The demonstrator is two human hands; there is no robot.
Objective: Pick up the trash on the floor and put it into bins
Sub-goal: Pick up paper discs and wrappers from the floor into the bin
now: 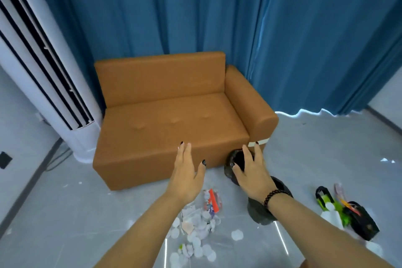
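Note:
A heap of trash [196, 224] lies on the grey floor below my arms: white round pads, crumpled paper and a red-and-white wrapper [212, 200]. Two bins lined with black bags stand by the sofa's right end, one [236, 164] partly behind my right hand and one [258, 211] under my right wrist. My left hand [188, 172] hovers open, fingers straight, in front of the sofa. With fingers spread and holding nothing, my right hand [253, 172] hangs over the far bin's mouth. A third black bin [361, 222] at the right holds green and white trash [330, 206].
A brown leather sofa [169, 119] stands against blue curtains [217, 17]. A tall white air conditioner [39, 61] stands at the left. Small white scraps [388, 160] dot the floor at the right and left.

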